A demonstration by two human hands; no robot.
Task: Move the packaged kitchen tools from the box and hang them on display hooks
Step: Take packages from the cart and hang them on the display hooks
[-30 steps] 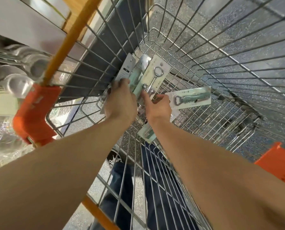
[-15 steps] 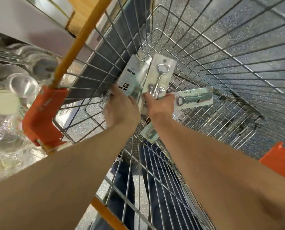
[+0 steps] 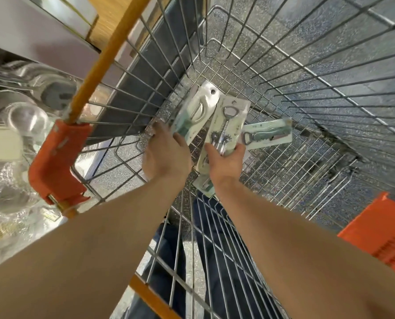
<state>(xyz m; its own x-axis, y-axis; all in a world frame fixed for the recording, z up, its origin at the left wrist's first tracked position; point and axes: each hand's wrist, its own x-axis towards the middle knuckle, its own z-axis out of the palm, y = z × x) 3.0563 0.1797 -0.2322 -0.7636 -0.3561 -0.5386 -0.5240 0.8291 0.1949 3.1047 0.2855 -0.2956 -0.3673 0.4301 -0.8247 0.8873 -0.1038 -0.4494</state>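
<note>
Both my arms reach down into a wire trolley basket [image 3: 284, 72]. My left hand [image 3: 166, 155] grips the lower end of a carded peeler pack [image 3: 197, 111] with a hang hole at its top. My right hand [image 3: 225, 161] holds a carded corkscrew pack [image 3: 226, 125] and, fanned to the right, a carded bottle-opener pack [image 3: 269, 134]. The corner of another pack [image 3: 204, 186] pokes out under my right wrist. No display hooks are visible.
An orange handle bar [image 3: 104, 58] with an orange corner clamp [image 3: 58, 160] runs along the basket's left rim. Another orange part [image 3: 385, 229] is at the right. Shiny metal and glass ware [image 3: 14, 125] fills shelves at the left. Speckled floor shows through the wires.
Both hands have risen slightly with their packs. The pack in my left hand has turned, showing the peeler face and its hang hole. The right hand's packs fan out more.
</note>
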